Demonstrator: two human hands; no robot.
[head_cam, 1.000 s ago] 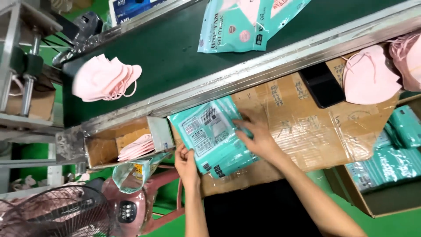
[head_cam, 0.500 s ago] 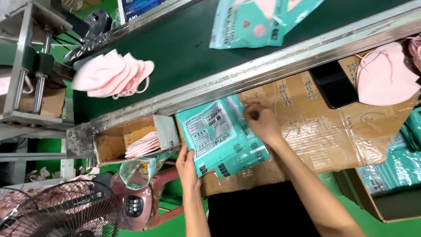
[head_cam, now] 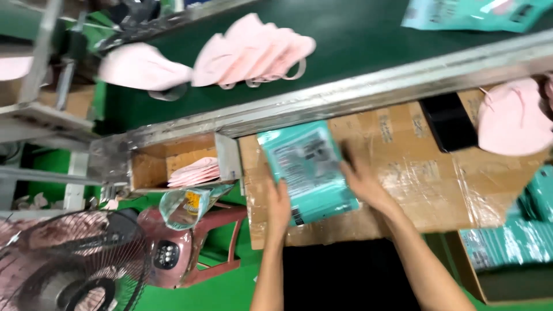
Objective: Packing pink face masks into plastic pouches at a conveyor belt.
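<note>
Cardboard worktop (head_cam: pixel 426 184): teal packet (head_cam: pixel 308 173) lengthwise toward conveyor (head_cam: pixel 368 34)

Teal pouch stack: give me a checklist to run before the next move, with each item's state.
1. Left hand on the near edge of the teal pouch stack: ok.
2. Right hand on its right edge: ok.
3. Stack resting on the cardboard worktop: ok.
4. Pouch edges squared up: cannot tell, blurred.
5. Pink masks on the green belt, apart from the stack: ok.
6. Black phone apart from both hands: ok.
</note>
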